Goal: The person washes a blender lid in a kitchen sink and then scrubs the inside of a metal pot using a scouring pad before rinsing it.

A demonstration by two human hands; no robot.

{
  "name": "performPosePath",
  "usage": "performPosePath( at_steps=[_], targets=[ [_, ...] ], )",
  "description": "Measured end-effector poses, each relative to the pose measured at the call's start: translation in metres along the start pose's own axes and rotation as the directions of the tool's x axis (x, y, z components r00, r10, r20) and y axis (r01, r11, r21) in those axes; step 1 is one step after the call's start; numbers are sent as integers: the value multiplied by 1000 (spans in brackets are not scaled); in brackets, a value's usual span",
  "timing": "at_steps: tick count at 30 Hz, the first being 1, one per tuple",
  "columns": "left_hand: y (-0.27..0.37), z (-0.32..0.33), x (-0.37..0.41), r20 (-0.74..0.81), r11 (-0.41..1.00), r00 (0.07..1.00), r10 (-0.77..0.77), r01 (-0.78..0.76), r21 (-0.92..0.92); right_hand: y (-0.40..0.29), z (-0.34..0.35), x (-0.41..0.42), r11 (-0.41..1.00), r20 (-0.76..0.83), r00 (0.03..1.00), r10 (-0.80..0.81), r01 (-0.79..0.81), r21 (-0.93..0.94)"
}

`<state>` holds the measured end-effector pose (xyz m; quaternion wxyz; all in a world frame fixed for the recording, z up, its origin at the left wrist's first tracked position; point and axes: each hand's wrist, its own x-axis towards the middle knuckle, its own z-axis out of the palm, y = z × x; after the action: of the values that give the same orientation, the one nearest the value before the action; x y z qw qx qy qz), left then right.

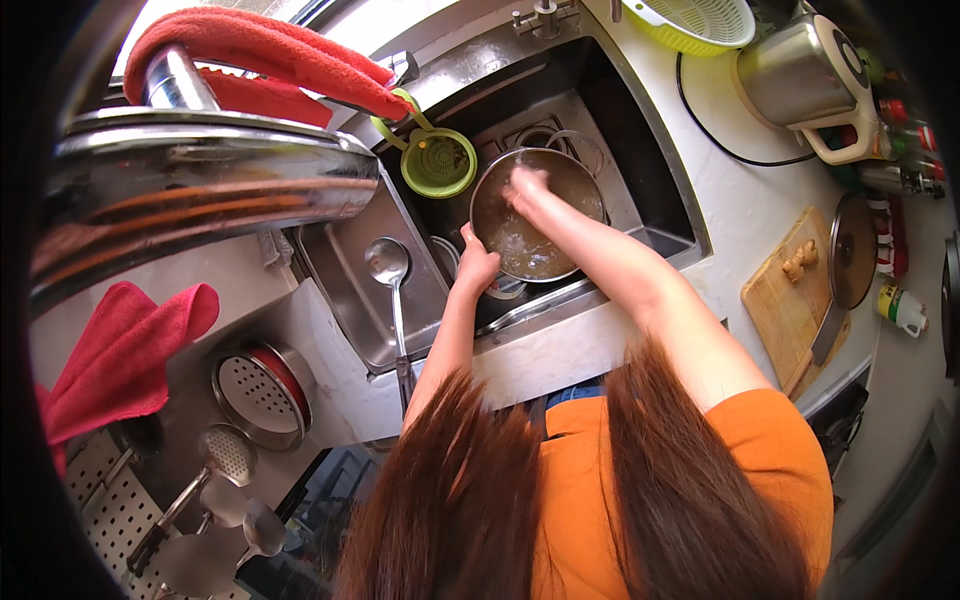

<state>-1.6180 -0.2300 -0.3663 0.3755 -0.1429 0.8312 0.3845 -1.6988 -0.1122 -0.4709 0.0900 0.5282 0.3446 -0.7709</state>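
Observation:
A round metal pot (540, 251) with murky, rippling water stands in the dark sink basin. My left hand (478, 262) grips its rim on the near left side. My right hand (527, 186) is inside the pot, at the water, and looks blurred; whether its fingers hold anything cannot be told. Just left of the pot, a green strainer basket (439, 163) hangs in the basin. A metal ladle (387, 260) lies across the smaller side basin (337, 277), its dark handle over the edge.
On the right counter are a wooden cutting board (780, 274) with ginger (801, 259), a knife (831, 334), a pot lid (853, 251) and a steel kettle-like jug (795, 71). A red towel (255, 45) drapes over metal at upper left. Utensils (229, 454) hang at lower left.

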Motion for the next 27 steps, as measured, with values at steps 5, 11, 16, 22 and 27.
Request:
performPosePath(
  at_steps=[5, 11, 16, 22, 27],
  targets=[
    [-7, -3, 3, -23, 1000, 1000, 3, -2, 29, -19, 7, -21, 908, -192, 980, 49, 36, 417],
    [-4, -1, 8, 7, 997, 998, -55, 55, 63, 23, 5, -24, 834, 285, 946, -151, 277, -478],
    [-17, 2, 15, 4, 997, 1000, -15, 15, -74, 16, -31, -62, 17, 696, 676, 242, 714, -699],
    [-6, 1, 5, -64, 991, 996, -55, 47, -123, -33, -75, -78, -351, 584, 504, 637, 863, -362],
    [-7, 6, 8, -90, 995, 994, -69, 62, -79, -24, -80, -70, -465, 676, 453, 581, 867, -182]
  ],
)
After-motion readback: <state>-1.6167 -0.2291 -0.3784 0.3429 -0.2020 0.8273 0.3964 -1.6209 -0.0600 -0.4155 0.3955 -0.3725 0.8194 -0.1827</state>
